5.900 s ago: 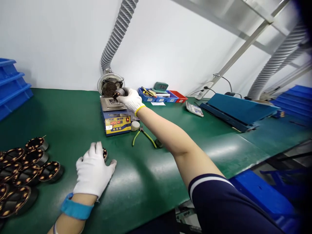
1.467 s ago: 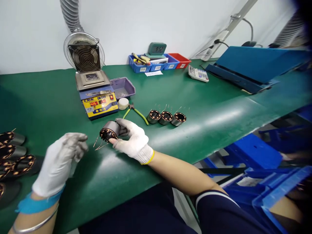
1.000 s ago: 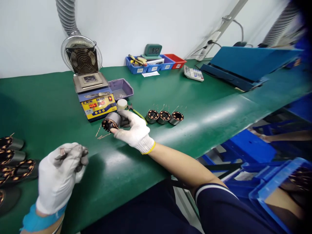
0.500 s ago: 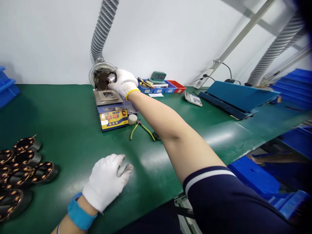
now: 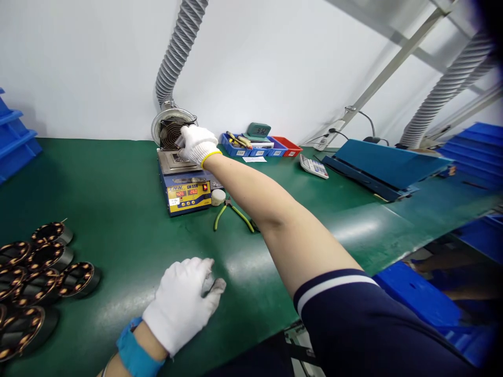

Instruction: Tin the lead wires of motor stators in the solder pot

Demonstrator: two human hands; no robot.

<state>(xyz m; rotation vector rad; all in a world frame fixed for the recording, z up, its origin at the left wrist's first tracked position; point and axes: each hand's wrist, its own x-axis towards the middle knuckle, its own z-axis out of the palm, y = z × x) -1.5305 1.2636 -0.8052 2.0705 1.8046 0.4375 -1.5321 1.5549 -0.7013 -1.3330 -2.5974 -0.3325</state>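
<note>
My right hand (image 5: pixel 197 145), in a white glove, reaches far out over the solder pot (image 5: pixel 184 180) and grips a grey motor stator (image 5: pixel 181 140), holding it just above the pot's square metal top. Right behind it stands a round extraction fan (image 5: pixel 171 131) on a ribbed hose (image 5: pixel 178 50). My left hand (image 5: pixel 181 302), also gloved, rests on the green mat (image 5: pixel 118 199) near the front edge, fingers loosely curled with darkened tips; whether anything is under it is hidden. Several stators with copper windings (image 5: pixel 35 275) lie at the left.
Green-handled cutters (image 5: pixel 231 213) and a small white tub (image 5: pixel 218 197) lie right of the pot. Small blue and red bins (image 5: pixel 259 149), a clock (image 5: pixel 259 130) and a calculator (image 5: pixel 313 167) sit at the back. Blue crates (image 5: pixel 15 139) stack at the left, a blue case (image 5: pixel 387 170) at the right.
My right hand carried the stator from in front of me out to the solder pot and has now lowered it towards the pot's top. My left hand dropped onto the mat.
</note>
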